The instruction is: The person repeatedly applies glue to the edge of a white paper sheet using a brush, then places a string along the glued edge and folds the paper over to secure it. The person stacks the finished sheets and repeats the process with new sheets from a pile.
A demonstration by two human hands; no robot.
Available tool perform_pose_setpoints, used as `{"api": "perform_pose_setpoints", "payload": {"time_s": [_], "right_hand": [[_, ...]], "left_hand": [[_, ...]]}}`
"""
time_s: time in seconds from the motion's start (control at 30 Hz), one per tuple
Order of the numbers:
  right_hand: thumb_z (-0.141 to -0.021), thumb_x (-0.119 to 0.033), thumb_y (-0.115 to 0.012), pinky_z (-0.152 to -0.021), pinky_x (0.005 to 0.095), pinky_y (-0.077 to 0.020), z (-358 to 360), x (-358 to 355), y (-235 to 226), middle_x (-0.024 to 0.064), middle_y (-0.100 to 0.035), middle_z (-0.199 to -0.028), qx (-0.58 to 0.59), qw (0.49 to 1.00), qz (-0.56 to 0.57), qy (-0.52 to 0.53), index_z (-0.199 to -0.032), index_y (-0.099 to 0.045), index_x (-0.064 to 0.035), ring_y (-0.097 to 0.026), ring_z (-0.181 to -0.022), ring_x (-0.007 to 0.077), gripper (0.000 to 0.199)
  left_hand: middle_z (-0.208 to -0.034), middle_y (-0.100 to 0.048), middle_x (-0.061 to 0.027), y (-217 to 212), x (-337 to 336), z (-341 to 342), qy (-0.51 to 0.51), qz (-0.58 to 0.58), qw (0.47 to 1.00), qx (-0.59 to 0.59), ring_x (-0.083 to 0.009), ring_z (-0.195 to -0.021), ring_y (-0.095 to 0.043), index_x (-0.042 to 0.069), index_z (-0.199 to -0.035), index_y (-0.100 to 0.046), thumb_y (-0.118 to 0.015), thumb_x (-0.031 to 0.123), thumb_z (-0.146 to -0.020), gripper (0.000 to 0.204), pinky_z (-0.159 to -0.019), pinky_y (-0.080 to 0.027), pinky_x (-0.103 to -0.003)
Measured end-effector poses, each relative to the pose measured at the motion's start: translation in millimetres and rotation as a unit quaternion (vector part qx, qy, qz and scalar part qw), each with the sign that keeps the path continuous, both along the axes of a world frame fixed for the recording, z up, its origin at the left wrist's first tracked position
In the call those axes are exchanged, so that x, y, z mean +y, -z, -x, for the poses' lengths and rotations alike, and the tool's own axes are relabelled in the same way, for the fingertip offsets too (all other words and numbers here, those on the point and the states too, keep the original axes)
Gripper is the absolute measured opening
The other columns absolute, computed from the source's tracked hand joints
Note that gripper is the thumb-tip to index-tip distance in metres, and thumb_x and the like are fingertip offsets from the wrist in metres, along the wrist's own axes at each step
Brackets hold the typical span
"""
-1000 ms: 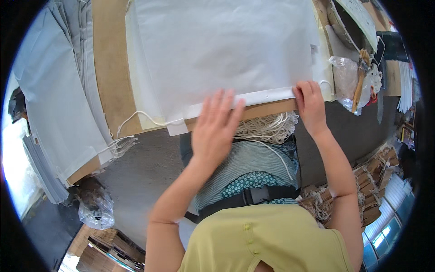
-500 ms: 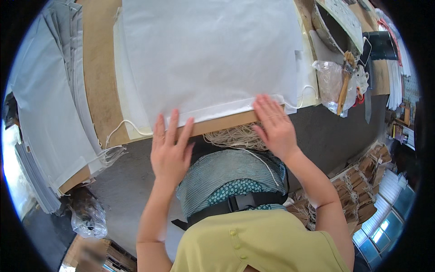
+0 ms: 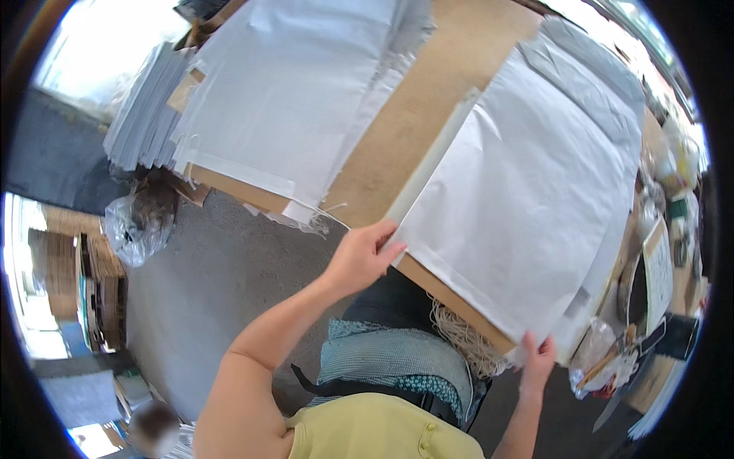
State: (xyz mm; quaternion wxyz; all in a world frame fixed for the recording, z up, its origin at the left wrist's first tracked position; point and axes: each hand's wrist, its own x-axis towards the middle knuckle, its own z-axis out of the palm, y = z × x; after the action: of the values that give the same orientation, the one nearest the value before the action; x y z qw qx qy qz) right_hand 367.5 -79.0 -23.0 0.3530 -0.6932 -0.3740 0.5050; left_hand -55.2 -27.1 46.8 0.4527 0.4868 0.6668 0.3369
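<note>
A large white paper sheet [image 3: 520, 183] lies in front of me on the table, a brown strip [image 3: 459, 300] running along its near edge. My left hand [image 3: 361, 256] pinches the left near corner, thumb on top. At the right near corner my right hand [image 3: 537, 363] is closed on the sheet, slightly blurred. White string [image 3: 332, 210] trails from beside my left hand toward the left stack. Below the brown strip hangs a bundle of pale cord [image 3: 468, 336], close to my lap.
Another stack of white sheets [image 3: 283, 99] lies at the left, with bare brown board [image 3: 417, 115] between. A clear plastic bag [image 3: 141, 222] hangs below the left table edge. At the right are a brush [image 3: 604, 367], a pot [image 3: 633, 287] and a black container [image 3: 677, 336].
My view has swung left, bringing the left stack further in. Both hands went from lying flat on the near edge to gripping the sheet's two near corners.
</note>
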Motion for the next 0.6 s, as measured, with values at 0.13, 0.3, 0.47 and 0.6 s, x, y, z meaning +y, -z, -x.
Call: {"api": "perform_pose_setpoints", "payload": {"time_s": [0.13, 0.3, 0.47, 0.6], "right_hand": [[-0.096, -0.020, -0.073, -0.054, 0.0315, -0.0530, 80.3, 0.9, -27.4, 0.0068, -0.070, -0.069, -0.021, 0.965, 0.095, -0.242, -0.097, -0.068, 0.0018, -0.068, -0.058, 0.0173, 0.022], [-0.098, -0.025, -0.070, -0.051, 0.0325, -0.0507, 172.2, 36.8, -4.0, 0.0088, -0.068, -0.063, -0.020, 0.921, -0.139, -0.364, -0.092, -0.066, 0.0018, -0.067, -0.054, 0.0160, 0.028], [-0.103, -0.030, -0.063, -0.054, 0.0293, -0.0503, 259.4, 68.2, -48.9, 0.0066, -0.068, -0.069, 0.193, 0.896, -0.015, -0.401, -0.108, -0.068, 0.0004, -0.064, -0.057, 0.0132, 0.031], [-0.105, -0.027, -0.059, -0.056, 0.0266, -0.0503, 255.5, 71.5, -51.7, 0.0055, -0.069, -0.076, 0.247, 0.883, 0.026, -0.398, -0.128, -0.065, -0.0024, -0.063, -0.063, 0.0109, 0.035]], "left_hand": [[-0.080, -0.065, -0.0103, -40.8, 2.4, 39.5, -0.024, -0.399, 0.904, 0.151, -0.0149, -0.070, -0.058, -0.002, -0.100, -0.068, -0.070, -0.001, -0.090, 0.009, -0.061, -0.046, -0.028], [-0.095, -0.068, -0.0029, -65.7, -69.2, 96.8, -0.360, -0.343, 0.853, 0.158, -0.0082, -0.080, -0.060, 0.002, -0.111, -0.066, -0.061, 0.004, -0.100, 0.013, -0.067, -0.046, -0.021], [-0.116, -0.067, -0.0085, -33.0, -102.4, 213.5, -0.504, -0.362, 0.783, 0.054, -0.0147, -0.100, -0.064, 0.004, -0.131, -0.058, -0.058, 0.016, -0.105, 0.028, -0.079, -0.052, -0.025], [-0.132, -0.061, -0.0139, 1.7, -76.6, 274.6, -0.498, -0.316, 0.794, 0.145, -0.0242, -0.120, -0.059, 0.004, -0.143, -0.052, -0.060, 0.016, -0.103, 0.042, -0.098, -0.049, -0.036]]}}
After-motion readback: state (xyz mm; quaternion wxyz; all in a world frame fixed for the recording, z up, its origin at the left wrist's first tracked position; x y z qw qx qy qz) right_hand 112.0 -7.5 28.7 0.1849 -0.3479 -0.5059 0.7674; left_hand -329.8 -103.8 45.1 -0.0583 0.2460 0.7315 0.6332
